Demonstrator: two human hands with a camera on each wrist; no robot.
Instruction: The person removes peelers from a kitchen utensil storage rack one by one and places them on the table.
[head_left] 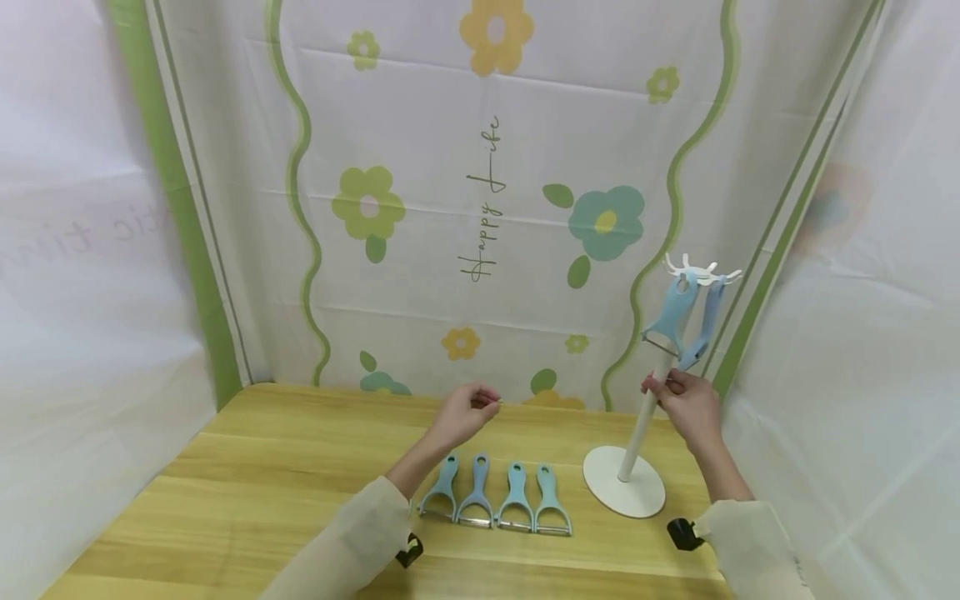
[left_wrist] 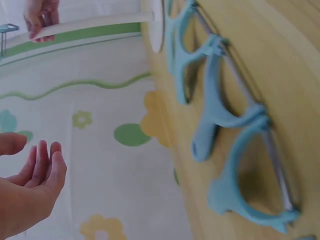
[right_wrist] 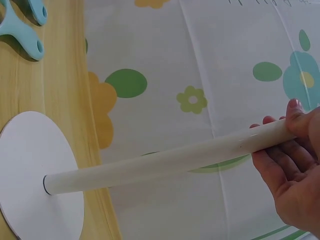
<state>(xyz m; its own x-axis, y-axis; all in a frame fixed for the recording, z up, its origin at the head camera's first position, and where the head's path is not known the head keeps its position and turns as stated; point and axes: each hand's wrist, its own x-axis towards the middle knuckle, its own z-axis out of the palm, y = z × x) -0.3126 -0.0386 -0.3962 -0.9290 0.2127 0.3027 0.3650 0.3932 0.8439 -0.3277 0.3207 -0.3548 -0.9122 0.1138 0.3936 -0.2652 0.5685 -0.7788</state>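
My right hand (head_left: 688, 406) grips the upper pole of a white stand (right_wrist: 165, 162), thumb on one side and fingers round the other. Two peelers hang from the hooks at its top: a light blue peeler (head_left: 672, 315) in front and a bluer peeler (head_left: 705, 325) behind it. Above the table my left hand (head_left: 467, 414) hovers with loosely bent fingers; the left wrist view shows a gap between thumb and fingers (left_wrist: 42, 162) and nothing held. Below it, several blue peelers (head_left: 516, 496) lie in a row, handles pointing away. The left sleeve partly hides the row's left end.
The stand's round white base (head_left: 611, 492) rests on the wooden table (head_left: 300, 467), right of the peeler row. A curtain (head_left: 420, 125) with flowers and lettering hangs behind the table's far edge. White cloth sides (head_left: 877, 358) flank the table.
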